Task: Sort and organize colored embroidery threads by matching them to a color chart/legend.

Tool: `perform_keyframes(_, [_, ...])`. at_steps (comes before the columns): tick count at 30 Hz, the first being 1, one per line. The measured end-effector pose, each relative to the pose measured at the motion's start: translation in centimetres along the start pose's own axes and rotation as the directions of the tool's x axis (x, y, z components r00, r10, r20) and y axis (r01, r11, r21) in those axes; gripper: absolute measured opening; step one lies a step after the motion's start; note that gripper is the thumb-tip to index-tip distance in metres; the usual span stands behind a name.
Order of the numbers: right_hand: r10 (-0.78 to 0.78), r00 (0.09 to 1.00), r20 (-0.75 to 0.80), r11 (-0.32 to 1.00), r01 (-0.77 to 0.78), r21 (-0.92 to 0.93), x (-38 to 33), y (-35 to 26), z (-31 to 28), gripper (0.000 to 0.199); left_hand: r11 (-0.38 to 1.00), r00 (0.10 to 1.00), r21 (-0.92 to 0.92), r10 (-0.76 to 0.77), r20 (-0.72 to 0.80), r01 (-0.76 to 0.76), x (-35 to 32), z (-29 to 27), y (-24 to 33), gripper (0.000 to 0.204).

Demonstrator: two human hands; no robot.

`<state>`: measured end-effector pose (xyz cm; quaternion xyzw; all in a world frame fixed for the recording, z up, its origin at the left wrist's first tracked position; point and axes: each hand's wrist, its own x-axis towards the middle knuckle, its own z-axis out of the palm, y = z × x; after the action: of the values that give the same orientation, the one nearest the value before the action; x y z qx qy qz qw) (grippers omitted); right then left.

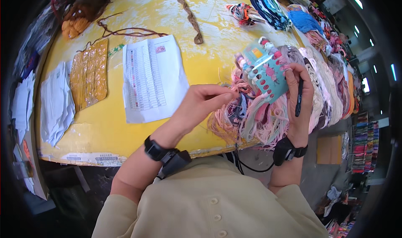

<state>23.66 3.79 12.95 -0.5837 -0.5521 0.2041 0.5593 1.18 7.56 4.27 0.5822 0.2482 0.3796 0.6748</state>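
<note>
I hold the teal card [274, 85] up over the near right part of the yellow table [215, 56], just above a heap of loose yarn [266, 123], tilted with its flowered face toward me. My right hand [300, 89] is clamped on the card's right edge, and a black pen [299, 100] is tucked against that same hand, pointing down. Along the card run rows of holes, with tufts of coloured thread looped at several of them. My left hand [205, 102] is apart from the right, thumb and forefinger pinched on pink threads [240, 86] just beside the card's left side; I cannot tell whether I have one strand or several. I judge the step in hand to be drawing out or matching thread against the card, one colour at a time. The next move, as I see it, calls for a light, narrow pinch with the left, so that a single strand parts from the tangle without dragging its neighbours, while the right keeps the card steady and its holes facing me. The printed sheet [153, 77] with its column of colour patches lies flat to my left, within sight for checking a shade.
</note>
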Motion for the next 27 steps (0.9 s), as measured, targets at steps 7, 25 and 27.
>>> perform_keyframes(7, [0.001,0.99,0.139,1.0,0.002,-0.018,1.4,2.5,6.3,0.008,0.813,0.991,-0.579,-0.12,-0.051,0.069,2.6,0.8,-4.0,0.019])
perform_keyframes(25, [0.426,0.877,0.222,0.899,-0.437,0.004,-4.5,8.3,2.2,0.029,0.906,0.983,-0.412,0.02,-0.182,-0.094,3.4,-1.5,-7.8,0.015])
perform_keyframes(27, [0.483,0.86,0.163,0.87,-0.493,0.022,-5.0,7.8,5.8,0.028,0.89,0.988,-0.446,0.026,-0.152,-0.092,3.4,-1.8,-7.6,0.015])
